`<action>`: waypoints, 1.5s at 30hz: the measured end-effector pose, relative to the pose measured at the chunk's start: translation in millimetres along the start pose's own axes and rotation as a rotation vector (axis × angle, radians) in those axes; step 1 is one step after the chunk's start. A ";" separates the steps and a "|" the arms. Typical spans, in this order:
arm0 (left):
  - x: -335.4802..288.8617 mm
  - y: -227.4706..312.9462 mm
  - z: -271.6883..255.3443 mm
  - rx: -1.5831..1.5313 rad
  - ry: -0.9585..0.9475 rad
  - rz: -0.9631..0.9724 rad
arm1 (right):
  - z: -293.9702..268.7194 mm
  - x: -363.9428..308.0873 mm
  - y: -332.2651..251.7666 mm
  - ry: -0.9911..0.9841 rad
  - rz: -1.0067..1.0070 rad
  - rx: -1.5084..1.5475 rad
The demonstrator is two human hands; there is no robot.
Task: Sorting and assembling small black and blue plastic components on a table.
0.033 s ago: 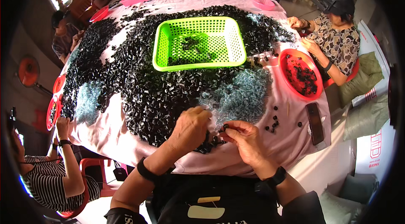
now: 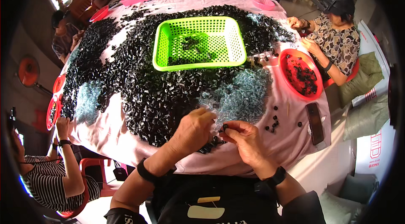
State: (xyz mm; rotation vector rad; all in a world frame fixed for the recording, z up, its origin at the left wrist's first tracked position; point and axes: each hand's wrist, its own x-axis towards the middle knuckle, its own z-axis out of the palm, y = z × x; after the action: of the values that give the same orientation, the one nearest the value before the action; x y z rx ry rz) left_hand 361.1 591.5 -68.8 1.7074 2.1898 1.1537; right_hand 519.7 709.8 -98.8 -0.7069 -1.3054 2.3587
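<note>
My right hand (image 2: 245, 140) pinches a small black plastic piece (image 2: 225, 127) between thumb and forefinger, low over the table's near edge. Just left of it, my left hand (image 2: 192, 129) is closed with bent fingers, palm down; its fingertips point at the other hand, and whatever they hold is hidden. Past both hands spreads a heap of small, shiny, pale blue-grey pieces (image 2: 242, 93), too fine to name. A large heap of black plastic pieces (image 2: 147, 110) covers the table to the left and beyond.
A green basket (image 2: 200, 67) with some black pieces stands mid-table. To the right are a red tray (image 2: 282, 74), a phone (image 2: 314, 123) and a few loose black pieces (image 2: 273, 126). Co-workers sit around the pink-white cloth (image 2: 236, 162); a person in patterned clothing (image 2: 337, 38) is at the right.
My left hand has shifted slightly to the right, nearer my right hand. The right hand keeps its pinch on the black piece in the same spot.
</note>
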 end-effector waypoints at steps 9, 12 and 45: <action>1.0 21.8 8.5 -0.040 0.017 0.070 | 5.8 -1.3 -7.1 -0.018 0.038 -0.041; 0.3 24.7 9.5 -0.041 0.007 0.055 | 5.8 -1.5 -7.1 -0.001 0.050 -0.030; -1.4 32.5 16.0 0.122 0.024 0.150 | 13.3 1.8 -5.3 0.089 0.037 0.077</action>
State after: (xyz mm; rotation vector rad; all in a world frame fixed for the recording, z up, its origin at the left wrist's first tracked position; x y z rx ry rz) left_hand 395.2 600.0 -59.8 1.9473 2.2213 1.0980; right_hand 510.9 704.4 -88.7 -0.8086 -1.1685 2.3638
